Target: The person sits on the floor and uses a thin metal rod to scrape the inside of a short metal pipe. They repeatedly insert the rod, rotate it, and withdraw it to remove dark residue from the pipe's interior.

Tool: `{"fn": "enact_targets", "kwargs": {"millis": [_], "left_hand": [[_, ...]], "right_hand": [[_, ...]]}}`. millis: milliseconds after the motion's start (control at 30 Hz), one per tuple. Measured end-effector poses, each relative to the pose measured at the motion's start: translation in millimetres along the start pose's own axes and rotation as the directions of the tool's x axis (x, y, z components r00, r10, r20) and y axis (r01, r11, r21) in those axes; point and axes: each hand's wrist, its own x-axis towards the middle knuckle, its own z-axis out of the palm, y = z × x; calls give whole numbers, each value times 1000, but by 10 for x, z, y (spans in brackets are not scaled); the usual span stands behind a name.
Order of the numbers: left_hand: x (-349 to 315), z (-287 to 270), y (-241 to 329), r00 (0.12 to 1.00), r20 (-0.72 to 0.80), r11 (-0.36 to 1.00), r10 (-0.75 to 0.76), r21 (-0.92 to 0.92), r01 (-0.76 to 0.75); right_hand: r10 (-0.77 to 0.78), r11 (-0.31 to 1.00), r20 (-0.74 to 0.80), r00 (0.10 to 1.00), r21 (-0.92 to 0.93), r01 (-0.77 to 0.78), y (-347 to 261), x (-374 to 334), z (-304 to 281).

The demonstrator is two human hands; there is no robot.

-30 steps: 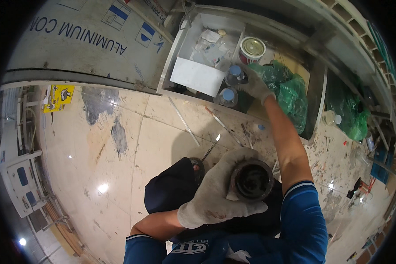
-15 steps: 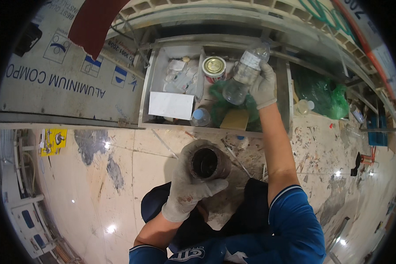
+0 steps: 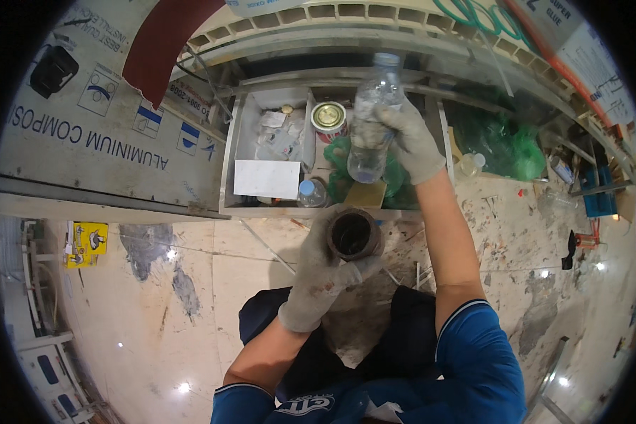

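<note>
Both hands wear grey-white work gloves. My left hand is closed around a short, dark brown hollow cylinder, its open mouth turned up toward me; I cannot make out what is inside. My right hand grips a clear plastic bottle by its side, over the open drawer. The bottle stands nearly upright, its neck pointing away from me. Below and behind it lie a green plastic bag and a tan flat piece. A round tin with a gold lid sits to its left.
A white box and a blue-capped bottle occupy the drawer's near left. Right of the drawer lie another green bag and a small capped bottle. Printed panels stand at left. Debris and rods litter the tiled floor.
My right hand has brought the bottle a little left and turned it more upright. My left hand has shifted right and farther from me with the cylinder, nearer the drawer's front.
</note>
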Motion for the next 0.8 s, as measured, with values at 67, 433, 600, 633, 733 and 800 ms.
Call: {"fn": "enact_targets", "kwargs": {"millis": [67, 433, 600, 633, 733, 800], "left_hand": [[-3, 9, -14, 1000, 3, 1000, -12, 20, 12], [-92, 60, -86, 1000, 3, 996, -31, 87, 30], [-95, 98, -100, 999, -9, 993, -31, 114, 32], [-95, 104, -102, 1000, -5, 995, -27, 97, 28], [-87, 108, -108, 998, 62, 993, 31, 112, -37], [-97, 121, -113, 997, 81, 995, 2, 95, -10]], "right_hand": [[-64, 941, 3, 998, -334, 62, -9, -23, 123], [-171, 850, -317, 933, -526, -22, 213, 184, -22], [-45, 993, -157, 987, -111, 28, 142, 75, -94], [-72, 995, -121, 990, -78, 63, 131, 64, -97], [-33, 990, -176, 984, -143, 8, 131, 68, -110], [-53, 952, -231, 971, -307, -21, 164, 105, -121]]}}
